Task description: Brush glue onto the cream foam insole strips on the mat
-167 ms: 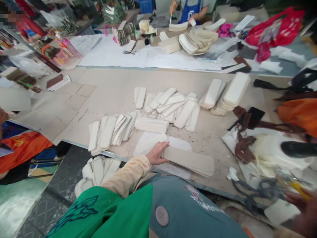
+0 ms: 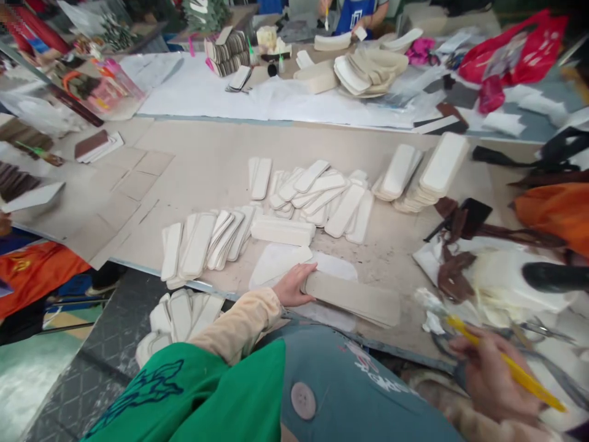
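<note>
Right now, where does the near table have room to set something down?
The widest bare tabletop lies between the brown-topped stack and the middle white pieces. A smaller patch lies between the beige strips in the left hand and the white stacks behind. Crowded: the right end, with brown scraps and the right hand holding a yellow tool.

Left grip on beige strip stack, right grip around yellow-handled tool, pale strips piled across table
</note>
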`<state>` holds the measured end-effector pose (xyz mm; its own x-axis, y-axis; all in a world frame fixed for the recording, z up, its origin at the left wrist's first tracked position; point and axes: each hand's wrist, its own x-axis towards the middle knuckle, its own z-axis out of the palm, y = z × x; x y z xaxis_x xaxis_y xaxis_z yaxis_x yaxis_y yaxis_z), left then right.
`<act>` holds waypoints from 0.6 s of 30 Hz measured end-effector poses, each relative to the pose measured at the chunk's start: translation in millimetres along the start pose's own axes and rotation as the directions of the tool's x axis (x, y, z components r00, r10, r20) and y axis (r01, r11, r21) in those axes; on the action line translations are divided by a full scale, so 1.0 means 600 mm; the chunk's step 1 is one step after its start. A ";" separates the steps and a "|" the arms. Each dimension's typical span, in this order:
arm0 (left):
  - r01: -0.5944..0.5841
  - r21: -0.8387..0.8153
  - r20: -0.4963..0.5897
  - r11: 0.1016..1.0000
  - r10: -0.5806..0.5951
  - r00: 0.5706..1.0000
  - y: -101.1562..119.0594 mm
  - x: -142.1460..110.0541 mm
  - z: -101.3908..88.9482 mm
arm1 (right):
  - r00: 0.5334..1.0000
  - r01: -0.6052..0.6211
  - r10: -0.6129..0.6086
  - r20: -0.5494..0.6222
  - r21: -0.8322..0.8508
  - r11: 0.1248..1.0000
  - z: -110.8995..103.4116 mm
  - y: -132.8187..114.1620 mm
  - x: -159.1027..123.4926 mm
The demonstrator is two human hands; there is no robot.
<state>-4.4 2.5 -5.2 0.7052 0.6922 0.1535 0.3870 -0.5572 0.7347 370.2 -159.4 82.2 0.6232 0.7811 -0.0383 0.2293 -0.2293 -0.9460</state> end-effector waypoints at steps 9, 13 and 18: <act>-0.017 -0.073 0.048 0.997 0.020 0.999 -0.011 0.002 -0.012 | 0.885 -0.170 0.170 0.433 -0.039 0.985 0.249 -0.079 -0.071; -0.036 -0.092 0.049 0.995 0.041 0.998 -0.017 0.002 -0.012 | 0.843 -0.181 0.188 0.503 -0.063 0.981 0.294 -0.085 -0.074; -0.014 -0.072 0.062 0.997 0.019 0.998 -0.022 0.000 -0.010 | 0.854 -0.184 0.193 0.482 -0.065 0.981 0.329 -0.089 -0.079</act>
<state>-13.1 12.6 -10.9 0.7480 0.6517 0.1259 0.3333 -0.5328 0.7778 180.8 -69.3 70.6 0.2160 0.9034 -0.3703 0.1584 -0.4067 -0.8997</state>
